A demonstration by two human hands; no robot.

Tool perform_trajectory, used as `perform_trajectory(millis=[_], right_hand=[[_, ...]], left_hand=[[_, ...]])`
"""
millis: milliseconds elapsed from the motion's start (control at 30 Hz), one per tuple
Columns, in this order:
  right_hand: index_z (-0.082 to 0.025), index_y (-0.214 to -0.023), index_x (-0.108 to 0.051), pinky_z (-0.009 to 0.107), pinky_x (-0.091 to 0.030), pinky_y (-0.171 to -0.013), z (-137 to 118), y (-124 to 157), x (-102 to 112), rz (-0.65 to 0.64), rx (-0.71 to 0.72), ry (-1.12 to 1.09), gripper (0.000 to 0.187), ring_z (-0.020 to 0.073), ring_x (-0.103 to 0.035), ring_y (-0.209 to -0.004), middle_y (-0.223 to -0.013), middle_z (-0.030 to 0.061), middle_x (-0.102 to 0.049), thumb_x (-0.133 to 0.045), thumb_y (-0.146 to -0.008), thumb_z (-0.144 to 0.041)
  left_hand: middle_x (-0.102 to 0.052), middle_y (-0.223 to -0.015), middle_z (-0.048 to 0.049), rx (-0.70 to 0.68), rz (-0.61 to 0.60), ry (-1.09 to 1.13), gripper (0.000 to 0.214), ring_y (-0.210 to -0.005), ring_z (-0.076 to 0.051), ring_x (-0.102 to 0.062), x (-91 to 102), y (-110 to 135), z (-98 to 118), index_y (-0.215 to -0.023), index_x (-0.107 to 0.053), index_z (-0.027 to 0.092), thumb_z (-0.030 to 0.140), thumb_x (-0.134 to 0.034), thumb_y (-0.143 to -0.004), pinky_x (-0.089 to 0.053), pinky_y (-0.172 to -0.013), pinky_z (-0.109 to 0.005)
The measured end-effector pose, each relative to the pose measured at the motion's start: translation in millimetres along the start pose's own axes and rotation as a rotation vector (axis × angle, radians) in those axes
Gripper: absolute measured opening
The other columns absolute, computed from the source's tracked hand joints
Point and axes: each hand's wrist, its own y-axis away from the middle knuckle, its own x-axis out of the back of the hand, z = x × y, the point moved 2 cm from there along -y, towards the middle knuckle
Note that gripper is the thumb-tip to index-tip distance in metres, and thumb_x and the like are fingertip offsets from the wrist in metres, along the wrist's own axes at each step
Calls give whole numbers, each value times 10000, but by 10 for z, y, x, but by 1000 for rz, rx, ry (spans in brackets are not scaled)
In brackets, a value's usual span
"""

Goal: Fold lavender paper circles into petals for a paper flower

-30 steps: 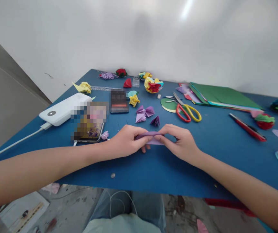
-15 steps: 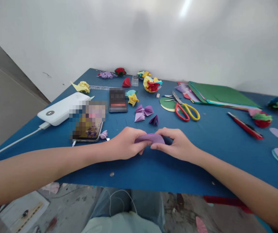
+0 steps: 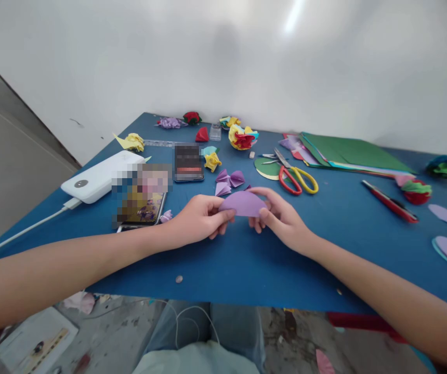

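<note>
Evenly held between two hands, a purple paper half-disc [image 3: 245, 204] hangs just above the blue table [image 3: 223, 275], its curved edge away from the person and its straight edge toward them. The left hand [image 3: 206, 221] pinches its left corner, thumb on top and fingers curled below; the right hand [image 3: 276, 213] grips the right end, thumb on the face and index finger arched behind the curve.

Just beyond the paper lie folded purple pieces [image 3: 230, 179] (another dark one peeps out by the right index finger, mostly hidden). Past the right hand, scissors [image 3: 291, 179] with one red and one yellow handle rest open beside a green paper disc [image 3: 265, 167]. Farther right is a slim red-and-black tool [image 3: 390, 201], perhaps a cutter, though its detail is too small to be sure. Near the left forearm are a phone [image 3: 143, 202] and a white power bank [image 3: 101, 176]. A multicoloured paper flower [image 3: 244, 138] sits toward the wall.
</note>
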Motion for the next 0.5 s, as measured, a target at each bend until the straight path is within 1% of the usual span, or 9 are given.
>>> perform_trajectory(millis=[67, 100, 167, 233, 267, 333, 400, 433, 500], right_hand=[[-180, -1287, -270, 258, -459, -589, 2, 13, 18, 78, 136, 121, 645, 126, -546, -631, -806, 30, -582, -572, -786, -451], [-186, -1282, -284, 266, -465, -612, 1, 20, 27, 115, 192, 218, 680, 132, -547, -663, -864, 47, -579, -627, -747, -428], [-198, -1179, -411, 268, -472, -632, -8, 34, 43, 177, 293, 409, 526, 133, -548, -683, -901, 56, -580, -658, -735, -335], [-202, -1038, -507, 267, -481, -651, -35, 48, 60, 237, 430, 560, 290, 135, -555, -700, -864, 48, -595, -615, -770, -224], [-200, -999, -528, 276, -488, -674, -52, 56, 64, 245, 509, 624, 228, 142, -563, -727, -850, 48, -603, -589, -780, -176], [-193, -1008, -542, 307, -501, -721, -85, 72, 67, 208, 650, 735, 234, 165, -578, -795, -872, 64, -621, -554, -786, -121], [-181, -1061, -538, 332, -513, -733, -109, 87, 66, 138, 732, 827, 276, 187, -590, -841, -909, 87, -633, -527, -794, -111], [-175, -1091, -530, 341, -518, -735, -118, 95, 65, 111, 753, 858, 297, 195, -595, -859, -924, 96, -636, -514, -801, -114], [-155, -1155, -500, 356, -521, -758, -128, 108, 59, 78, 767, 886, 346, 208, -598, -898, -947, 111, -639, -494, -812, -119]], left_hand=[[-515, -543, 25, -13, 2, 32, 267, -416, -60, -451, 8, 9, 24, -732, -527, 126, 368, -486, -838, -355, -434, -174], [-509, -550, 25, -22, 4, 48, 270, -432, -61, -455, 13, 11, 32, -729, -519, 126, 369, -483, -841, -359, -447, -173], [-501, -563, 26, -34, -6, 88, 275, -456, -60, -460, 20, 10, 38, -734, -510, 126, 375, -477, -846, -354, -459, -168], [-508, -585, 21, -32, -18, 141, 306, -471, -60, -471, 25, 1, 33, -768, -514, 125, 408, -446, -860, -330, -444, -161], [-515, -592, 14, -26, -24, 170, 345, -473, -63, -476, 27, -5, 29, -779, -516, 124, 439, -410, -870, -313, -429, -160], [-522, -582, -3, -11, -43, 227, 470, -462, -71, -482, 29, -19, 26, -742, -513, 118, 515, -305, -882, -286, -401, -167], [-515, -545, -12, 2, -65, 260, 545, -438, -75, -474, 28, -30, 30, -671, -490, 119, 557, -242, -878, -279, -386, -175], [-509, -530, -9, 8, -81, 264, 537, -428, -73, -467, 25, -31, 32, -656, -479, 121, 556, -253, -877, -281, -384, -175], [-513, -543, 10, -5, -76, 242, 413, -443, -65, -475, 24, -29, 39, -720, -482, 128, 497, -372, -871, -288, -393, -161]])
